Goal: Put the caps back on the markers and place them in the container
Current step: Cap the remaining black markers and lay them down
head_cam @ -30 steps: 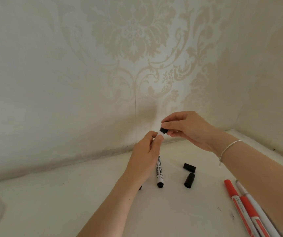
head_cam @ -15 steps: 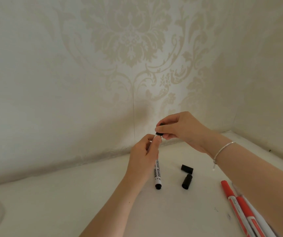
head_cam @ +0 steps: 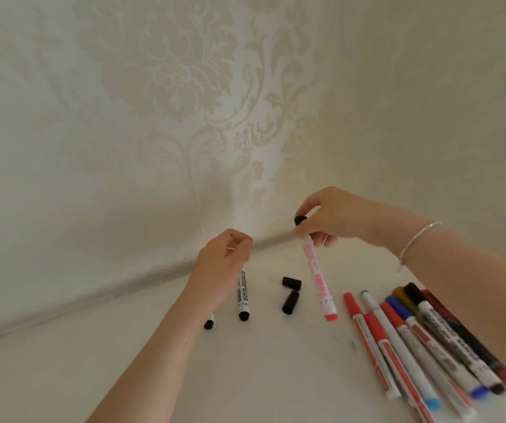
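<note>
My left hand (head_cam: 224, 257) grips the top of a white marker with black print (head_cam: 242, 296), whose black end hangs just above the table. The black end of a second marker (head_cam: 209, 324) pokes out from under my left forearm. My right hand (head_cam: 337, 218) holds a white marker with red print (head_cam: 317, 279) near its top, its red end pointing down. A black cap (head_cam: 300, 220) sits at that marker's upper end between my fingers. Two loose black caps (head_cam: 291, 283) (head_cam: 290, 302) lie on the table between the hands. No container is in view.
Several markers with red, blue, yellow and black ends (head_cam: 413, 340) lie side by side at the right, partly under my right forearm. The white table (head_cam: 260, 377) meets patterned walls (head_cam: 184, 117) in a corner behind the hands.
My hands have come apart. The right hand moved right and now holds a red-print marker with the black cap at its top. The left still holds the black marker. More markers show at the right.
</note>
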`<state>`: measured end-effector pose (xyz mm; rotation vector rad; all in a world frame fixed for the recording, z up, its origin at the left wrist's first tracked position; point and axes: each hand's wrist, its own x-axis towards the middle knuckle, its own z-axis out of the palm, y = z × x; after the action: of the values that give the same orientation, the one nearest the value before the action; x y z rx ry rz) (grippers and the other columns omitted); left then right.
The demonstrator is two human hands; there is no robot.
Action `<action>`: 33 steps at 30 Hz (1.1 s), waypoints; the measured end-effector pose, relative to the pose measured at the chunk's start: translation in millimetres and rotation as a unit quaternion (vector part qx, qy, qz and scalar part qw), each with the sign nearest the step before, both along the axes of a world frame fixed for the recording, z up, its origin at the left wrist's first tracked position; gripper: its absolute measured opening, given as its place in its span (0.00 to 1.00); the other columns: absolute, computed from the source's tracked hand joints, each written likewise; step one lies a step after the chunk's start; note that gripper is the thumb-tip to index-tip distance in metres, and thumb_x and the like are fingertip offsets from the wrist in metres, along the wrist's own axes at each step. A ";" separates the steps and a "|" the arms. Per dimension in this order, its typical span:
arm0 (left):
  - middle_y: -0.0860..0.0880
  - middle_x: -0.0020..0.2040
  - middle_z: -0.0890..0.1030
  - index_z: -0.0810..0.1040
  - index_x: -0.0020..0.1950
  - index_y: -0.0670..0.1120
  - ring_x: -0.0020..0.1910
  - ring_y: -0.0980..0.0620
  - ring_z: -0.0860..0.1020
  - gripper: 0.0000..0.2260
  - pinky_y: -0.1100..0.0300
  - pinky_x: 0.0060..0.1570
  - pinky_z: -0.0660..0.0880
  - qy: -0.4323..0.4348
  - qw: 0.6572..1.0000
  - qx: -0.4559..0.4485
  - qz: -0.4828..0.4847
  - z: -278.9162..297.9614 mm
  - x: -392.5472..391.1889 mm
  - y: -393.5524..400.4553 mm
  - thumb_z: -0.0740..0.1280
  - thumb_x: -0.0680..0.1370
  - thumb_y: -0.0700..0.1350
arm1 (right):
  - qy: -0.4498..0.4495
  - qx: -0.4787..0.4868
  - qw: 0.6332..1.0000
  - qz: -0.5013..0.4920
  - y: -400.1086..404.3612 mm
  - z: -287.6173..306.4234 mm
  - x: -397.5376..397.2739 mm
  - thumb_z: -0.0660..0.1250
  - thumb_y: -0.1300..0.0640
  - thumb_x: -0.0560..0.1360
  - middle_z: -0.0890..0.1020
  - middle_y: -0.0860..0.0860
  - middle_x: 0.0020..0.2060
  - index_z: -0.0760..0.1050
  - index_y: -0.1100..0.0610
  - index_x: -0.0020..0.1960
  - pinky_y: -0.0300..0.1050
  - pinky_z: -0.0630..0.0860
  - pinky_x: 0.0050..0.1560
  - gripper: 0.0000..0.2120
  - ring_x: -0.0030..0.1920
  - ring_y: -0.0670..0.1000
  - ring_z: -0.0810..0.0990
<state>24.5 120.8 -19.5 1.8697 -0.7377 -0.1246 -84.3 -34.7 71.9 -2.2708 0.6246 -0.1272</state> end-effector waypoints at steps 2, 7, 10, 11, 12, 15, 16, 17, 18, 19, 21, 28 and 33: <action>0.56 0.48 0.81 0.78 0.50 0.53 0.48 0.58 0.79 0.06 0.70 0.36 0.70 -0.021 0.998 0.058 -0.009 -2.6 -7.7 -5.9 0.62 0.80 0.48 | 0.073 -0.071 0.995 0.011 -12.1 4.5 -19.1 0.70 0.61 0.72 0.83 0.58 0.37 0.79 0.65 0.50 0.38 0.76 0.34 0.10 0.33 0.50 0.77; 0.55 0.52 0.79 0.77 0.54 0.52 0.50 0.56 0.78 0.06 0.66 0.42 0.69 -0.027 0.989 0.142 -0.027 -14.9 -24.4 -30.7 0.62 0.80 0.48 | 0.222 -0.132 0.966 0.002 -34.6 -4.2 -56.5 0.71 0.62 0.72 0.81 0.55 0.32 0.75 0.63 0.41 0.41 0.80 0.37 0.05 0.32 0.50 0.80; 0.52 0.52 0.78 0.76 0.56 0.51 0.47 0.55 0.75 0.07 0.66 0.39 0.67 -0.036 0.981 0.187 -0.025 -22.5 -30.5 -41.9 0.63 0.79 0.48 | 0.271 -0.147 0.951 -0.001 -41.0 -19.8 -71.2 0.70 0.63 0.72 0.80 0.55 0.32 0.67 0.58 0.36 0.43 0.81 0.41 0.12 0.32 0.50 0.80; 0.52 0.51 0.78 0.76 0.57 0.51 0.48 0.54 0.75 0.08 0.64 0.42 0.69 -0.038 0.978 0.202 -0.026 -23.7 -32.4 -44.3 0.63 0.79 0.48 | 0.274 -0.147 0.950 -0.002 -41.6 -25.1 -75.1 0.70 0.63 0.72 0.79 0.55 0.32 0.66 0.58 0.35 0.43 0.80 0.42 0.14 0.32 0.51 0.79; 0.52 0.50 0.78 0.76 0.58 0.50 0.49 0.53 0.75 0.09 0.61 0.49 0.71 -0.044 0.975 0.218 -0.025 -25.2 -33.8 -46.0 0.62 0.80 0.48 | 0.275 -0.145 0.951 -0.004 -41.9 -30.2 -78.2 0.70 0.64 0.71 0.79 0.55 0.32 0.65 0.57 0.34 0.43 0.80 0.42 0.14 0.32 0.51 0.79; 0.53 0.49 0.77 0.76 0.60 0.49 0.53 0.51 0.74 0.11 0.49 0.68 0.64 -0.062 0.966 0.253 -0.013 -29.9 -34.6 -48.0 0.62 0.80 0.48 | 0.273 -0.154 0.950 0.000 -41.2 -45.6 -82.4 0.70 0.63 0.71 0.78 0.55 0.32 0.67 0.58 0.37 0.42 0.80 0.39 0.11 0.31 0.51 0.79; 0.53 0.49 0.77 0.76 0.60 0.49 0.53 0.50 0.74 0.11 0.48 0.70 0.63 -0.062 0.964 0.258 -0.011 -30.8 -34.9 -47.8 0.62 0.80 0.48 | 0.273 -0.160 0.949 0.000 -40.4 -50.4 -83.3 0.70 0.62 0.71 0.79 0.54 0.32 0.69 0.59 0.40 0.41 0.80 0.36 0.09 0.31 0.51 0.79; 0.53 0.48 0.77 0.76 0.61 0.49 0.53 0.50 0.74 0.11 0.47 0.70 0.62 -0.061 0.963 0.261 -0.013 -31.6 -34.8 -47.5 0.62 0.80 0.48 | 0.269 -0.170 0.948 0.002 -39.4 -54.9 -84.4 0.69 0.61 0.72 0.79 0.54 0.33 0.71 0.59 0.44 0.40 0.77 0.34 0.07 0.31 0.50 0.78; 0.53 0.48 0.77 0.76 0.61 0.49 0.53 0.50 0.75 0.11 0.47 0.70 0.62 -0.058 0.963 0.262 -0.016 -32.3 -34.5 -47.1 0.62 0.80 0.47 | 0.259 -0.186 0.948 0.004 -38.4 -58.8 -85.6 0.68 0.60 0.73 0.79 0.54 0.37 0.73 0.60 0.50 0.39 0.75 0.33 0.08 0.33 0.50 0.78; 0.52 0.48 0.77 0.76 0.62 0.49 0.53 0.50 0.75 0.11 0.47 0.70 0.63 -0.057 0.963 0.264 -0.019 -32.7 -34.2 -46.6 0.62 0.80 0.47 | 0.247 -0.204 0.947 0.005 -38.0 -61.7 -86.6 0.67 0.59 0.74 0.80 0.55 0.42 0.72 0.60 0.56 0.40 0.74 0.35 0.12 0.37 0.51 0.78; 0.52 0.48 0.77 0.75 0.63 0.49 0.53 0.49 0.75 0.12 0.52 0.66 0.67 -0.053 0.962 0.267 -0.023 -32.6 -34.2 -45.7 0.62 0.80 0.48 | 0.226 -0.222 0.949 0.004 -38.7 -64.8 -88.4 0.65 0.57 0.76 0.78 0.55 0.52 0.70 0.60 0.61 0.41 0.73 0.41 0.15 0.46 0.52 0.77; 0.53 0.49 0.77 0.73 0.64 0.51 0.54 0.51 0.75 0.13 0.61 0.48 0.68 -0.039 0.967 0.250 -0.018 -32.6 -27.6 -44.4 0.61 0.80 0.48 | 0.201 -0.239 0.950 -0.014 -37.4 -61.6 -79.3 0.63 0.57 0.76 0.76 0.55 0.55 0.70 0.58 0.62 0.44 0.75 0.50 0.15 0.52 0.54 0.77; 0.52 0.50 0.77 0.74 0.60 0.52 0.44 0.52 0.77 0.10 0.62 0.41 0.69 -0.039 0.974 0.221 0.011 -22.9 -9.1 -36.0 0.63 0.79 0.46 | 0.091 -0.235 0.967 0.027 -20.4 -60.8 -37.4 0.59 0.63 0.76 0.74 0.53 0.60 0.71 0.56 0.65 0.41 0.71 0.48 0.17 0.53 0.52 0.74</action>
<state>15.4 84.8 -42.3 2.3158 -0.7887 -0.2170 -121.6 -55.1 11.1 -2.7794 0.6811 -0.0414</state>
